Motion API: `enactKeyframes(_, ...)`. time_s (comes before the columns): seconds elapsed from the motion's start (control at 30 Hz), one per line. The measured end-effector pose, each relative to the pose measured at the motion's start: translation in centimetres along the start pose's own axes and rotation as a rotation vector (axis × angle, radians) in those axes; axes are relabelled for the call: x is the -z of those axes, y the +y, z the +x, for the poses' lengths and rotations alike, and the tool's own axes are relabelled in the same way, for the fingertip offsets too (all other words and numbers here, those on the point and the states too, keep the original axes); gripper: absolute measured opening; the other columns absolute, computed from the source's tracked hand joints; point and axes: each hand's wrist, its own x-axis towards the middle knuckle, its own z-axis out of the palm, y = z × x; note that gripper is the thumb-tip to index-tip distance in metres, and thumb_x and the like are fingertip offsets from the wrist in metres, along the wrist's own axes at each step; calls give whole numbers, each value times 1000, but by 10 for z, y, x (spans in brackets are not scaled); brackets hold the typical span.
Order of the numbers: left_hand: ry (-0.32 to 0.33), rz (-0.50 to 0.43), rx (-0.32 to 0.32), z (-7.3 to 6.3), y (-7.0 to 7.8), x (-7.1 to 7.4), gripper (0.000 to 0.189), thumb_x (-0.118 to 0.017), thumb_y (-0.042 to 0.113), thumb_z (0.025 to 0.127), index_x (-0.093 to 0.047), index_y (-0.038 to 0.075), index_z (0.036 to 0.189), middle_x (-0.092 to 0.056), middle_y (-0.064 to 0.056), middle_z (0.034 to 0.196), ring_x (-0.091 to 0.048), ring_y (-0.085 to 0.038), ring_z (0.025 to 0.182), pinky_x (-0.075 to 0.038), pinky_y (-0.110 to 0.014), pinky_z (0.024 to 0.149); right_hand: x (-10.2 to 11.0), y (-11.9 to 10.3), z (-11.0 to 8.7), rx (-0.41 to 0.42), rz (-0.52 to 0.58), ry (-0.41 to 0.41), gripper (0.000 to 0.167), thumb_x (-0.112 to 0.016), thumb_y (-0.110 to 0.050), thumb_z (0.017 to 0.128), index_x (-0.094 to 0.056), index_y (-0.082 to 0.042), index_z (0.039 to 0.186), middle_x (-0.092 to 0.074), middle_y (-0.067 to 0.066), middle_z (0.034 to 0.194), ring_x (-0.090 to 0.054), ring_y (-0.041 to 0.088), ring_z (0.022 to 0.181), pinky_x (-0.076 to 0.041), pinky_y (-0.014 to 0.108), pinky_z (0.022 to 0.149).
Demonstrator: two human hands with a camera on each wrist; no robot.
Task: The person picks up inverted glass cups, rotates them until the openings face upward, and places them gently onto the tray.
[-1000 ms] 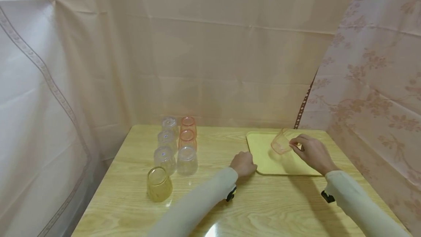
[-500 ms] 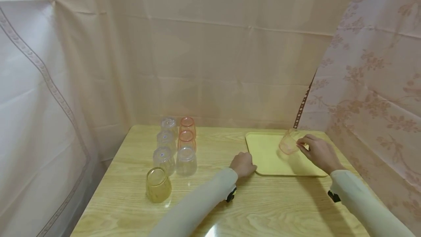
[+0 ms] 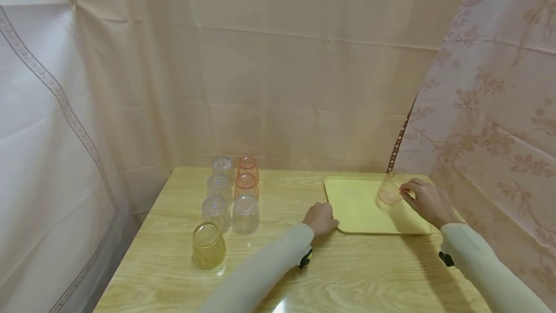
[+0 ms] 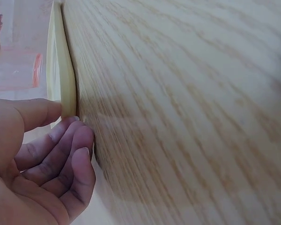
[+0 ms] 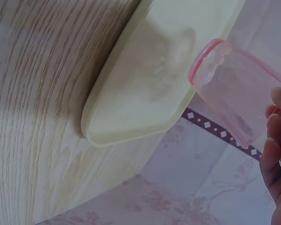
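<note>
My right hand (image 3: pixel 430 202) pinches a clear pink-tinted cup (image 3: pixel 388 191) by its side, near the mouth. In the right wrist view the cup (image 5: pixel 234 86) hangs tilted over the yellow tray (image 5: pixel 126 112), its thick pink base toward the tray. My left hand (image 3: pixel 320 218) holds the near left corner of the tray (image 3: pixel 356 214). The left wrist view has the thumb on the tray's rim (image 4: pixel 68 89) and the other fingers curled against its outer edge.
At the left of the table (image 3: pixel 278 264), several cups stand upside down in two columns: clear ones (image 3: pixel 215 214) and pink-rimmed ones (image 3: pixel 246 187). A yellow cup (image 3: pixel 209 246) stands nearest. Curtains (image 3: pixel 282 86) close off the back and sides.
My right hand has carried the pink cup to the right over the tray. The left hand stays at the tray's corner, and the standing cups have not moved.
</note>
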Motion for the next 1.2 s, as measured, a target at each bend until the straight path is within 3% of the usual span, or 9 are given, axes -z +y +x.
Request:
enactKeyframes(0.57, -3, 23, -16, 0, 0, -1, 59, -73, 22, 96, -36, 15, 51, -22, 8, 44, -20, -6, 40, -25, -20, 39, -10, 26, -11, -82, -41, -90, 17, -80, -7, 84, -75, -4, 100, -69, 7, 90, -64, 23, 67, -48, 36, 51)
enactKeyframes(0.9, -9, 31, -10, 2, -2, -6, 59, -73, 25, 97, -38, 16, 51, -22, 9, 44, -21, -6, 38, -28, -20, 39, -16, 35, -7, -164, -33, -133, 13, -77, -8, 88, -74, -3, 100, -67, 11, 92, -64, 25, 70, -45, 33, 49)
enactKeyframes(1.2, 1, 60, -21, 3, -4, -5, 58, -75, 26, 95, -38, 15, 51, -24, 8, 45, -23, -6, 40, -30, -21, 42, -22, 41, 4, -137, -37, -92, 8, -76, 0, 85, -72, 0, 91, -64, 9, 79, -60, 24, 65, -48, 42, 54)
